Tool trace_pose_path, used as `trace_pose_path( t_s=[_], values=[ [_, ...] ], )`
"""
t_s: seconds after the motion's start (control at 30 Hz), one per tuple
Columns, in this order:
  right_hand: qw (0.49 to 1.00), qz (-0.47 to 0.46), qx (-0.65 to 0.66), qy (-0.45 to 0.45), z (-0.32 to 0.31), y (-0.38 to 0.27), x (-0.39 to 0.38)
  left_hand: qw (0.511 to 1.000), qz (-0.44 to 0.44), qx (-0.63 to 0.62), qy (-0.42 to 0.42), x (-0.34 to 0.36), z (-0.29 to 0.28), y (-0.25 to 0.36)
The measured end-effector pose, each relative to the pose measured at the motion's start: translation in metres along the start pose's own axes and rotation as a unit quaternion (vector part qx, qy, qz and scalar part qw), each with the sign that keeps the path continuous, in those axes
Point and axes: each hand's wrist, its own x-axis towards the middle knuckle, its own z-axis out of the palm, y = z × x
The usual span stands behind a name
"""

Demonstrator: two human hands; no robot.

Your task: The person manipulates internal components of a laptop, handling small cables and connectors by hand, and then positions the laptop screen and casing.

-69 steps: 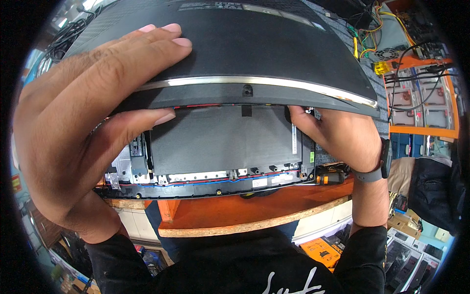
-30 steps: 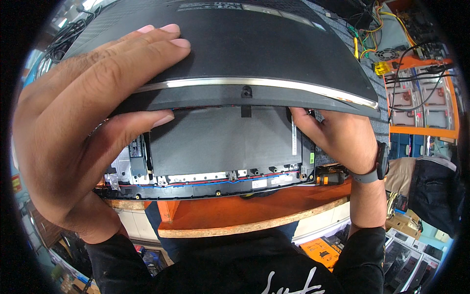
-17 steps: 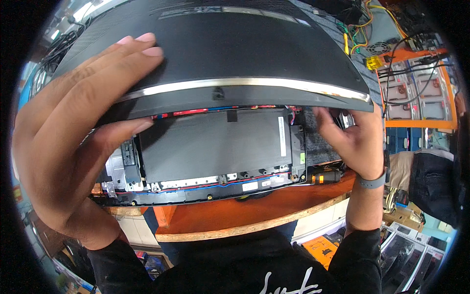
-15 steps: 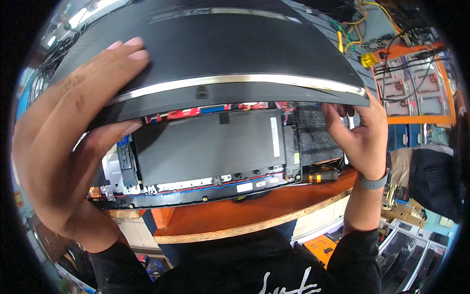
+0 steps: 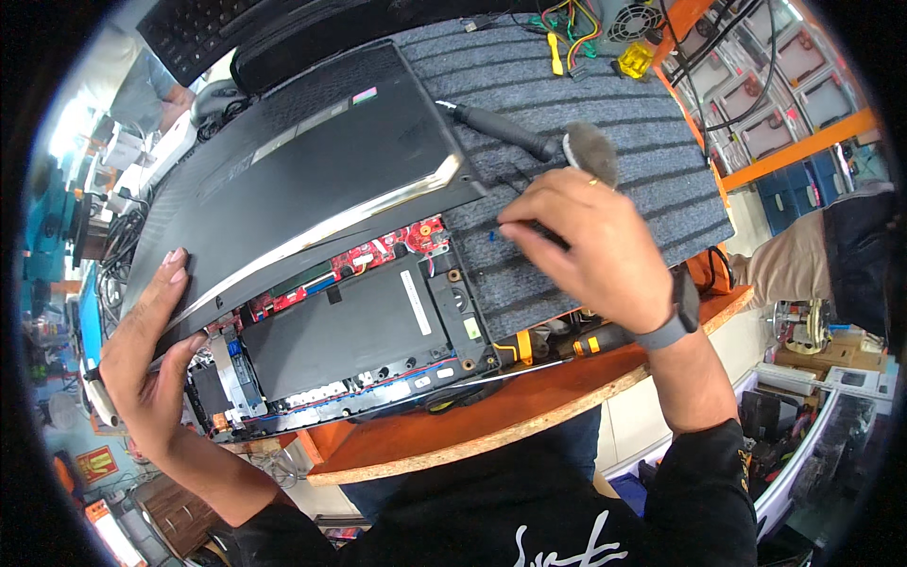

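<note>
The black bottom cover [image 5: 312, 161] of a laptop is tilted up over the opened laptop base, resting toward the far side. My left hand [image 5: 156, 350] grips its near left edge, fingers on top and thumb beneath. Inside the base lie a flat black battery [image 5: 345, 326], a red circuit board [image 5: 378, 250] and thin red and blue wires along the near edge. To the right, my right hand [image 5: 590, 246] hovers over the grey striped mat [image 5: 633, 123], thumb and forefinger pinched together. Whatever they hold is too small or hidden to name.
A black-handled tool [image 5: 501, 130] lies on the mat beside a grey fuzzy round piece [image 5: 592, 153]. Yellow connectors and wires [image 5: 556, 54] sit at the far right. A keyboard [image 5: 198, 33] stands behind. The orange bench edge [image 5: 491, 430] runs nearest me; storage boxes [image 5: 756, 94] stand right.
My right hand has let go of the cover's right corner and moved over the mat, fingers pinched. The cover sits lower and farther away; my left hand still grips its edge.
</note>
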Motion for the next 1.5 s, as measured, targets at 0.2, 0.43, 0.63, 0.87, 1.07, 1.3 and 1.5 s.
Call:
trace_pose_path(
  t_s=[0.2,0.43,0.63,0.87,1.07,1.3,1.5],
  values=[
    [0.992,-0.032,-0.117,-0.030,0.004,-0.012,-0.010,0.998,-0.028,-0.043,0.024,0.006,0.003,0.008],
    [0.993,0.023,0.088,-0.073,-0.007,-0.002,0.000,0.993,-0.050,-0.092,0.048,0.002,-0.011,0.015],
    [0.978,0.074,0.015,-0.196,-0.018,-0.005,0.007,0.986,-0.044,-0.145,0.066,0.018,-0.013,0.029],
    [0.984,0.048,-0.119,-0.125,0.012,-0.017,0.005,0.988,-0.052,-0.128,0.065,0.008,-0.027,0.025],
    [0.982,0.052,-0.119,-0.139,0.010,-0.011,0.007,0.986,-0.060,-0.140,0.068,0.007,-0.032,0.029],
    [0.964,0.026,-0.102,-0.243,-0.001,-0.001,0.021,0.989,-0.048,-0.127,0.052,0.007,-0.038,0.030],
    [0.932,0.123,-0.007,-0.340,-0.010,-0.007,0.039,0.990,-0.044,-0.121,0.049,0.011,-0.039,0.024]
  ],
)
